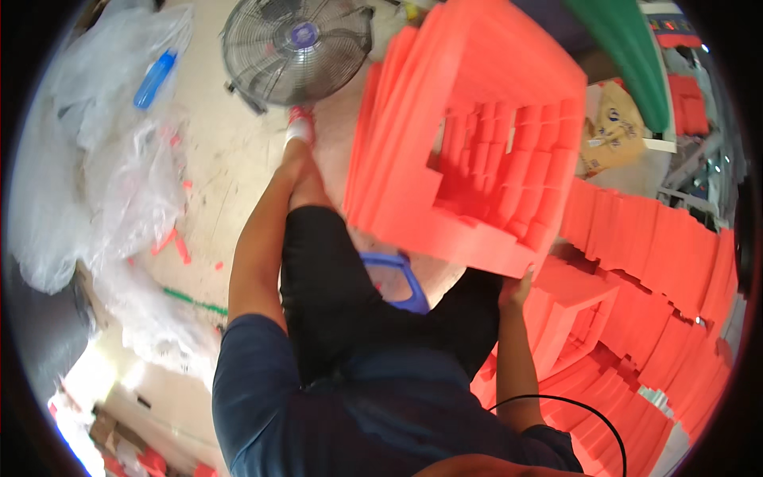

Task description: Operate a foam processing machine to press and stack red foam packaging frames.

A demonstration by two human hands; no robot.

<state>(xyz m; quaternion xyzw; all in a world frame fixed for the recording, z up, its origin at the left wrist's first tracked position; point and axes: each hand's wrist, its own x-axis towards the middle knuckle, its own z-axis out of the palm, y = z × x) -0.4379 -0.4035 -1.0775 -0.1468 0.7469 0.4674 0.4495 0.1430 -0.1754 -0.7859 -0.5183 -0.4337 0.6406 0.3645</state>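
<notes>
A tall stack of orange-red foam frames (397, 179), hollow in the middle and open toward me, is tilted in front of my legs. My right hand (517, 291) grips its lower right corner, the fingers partly hidden by the foam. My left arm stretches forward along my left leg, its hand (296, 163) hard to tell from the shin, so its fingers cannot be made out. Under the stack's lower edge, between my knees, a blue plastic stool-like frame (409, 290) shows in part.
A black floor fan (302, 48) stands ahead. Clear plastic bags (119, 183) and a blue bottle (155, 79) lie at left, with red foam scraps (179, 246) nearby. More foam pieces (644, 246) are piled at right, beside a printed yellow-brown bag (616, 131). A black cable (584, 407) crosses my right arm.
</notes>
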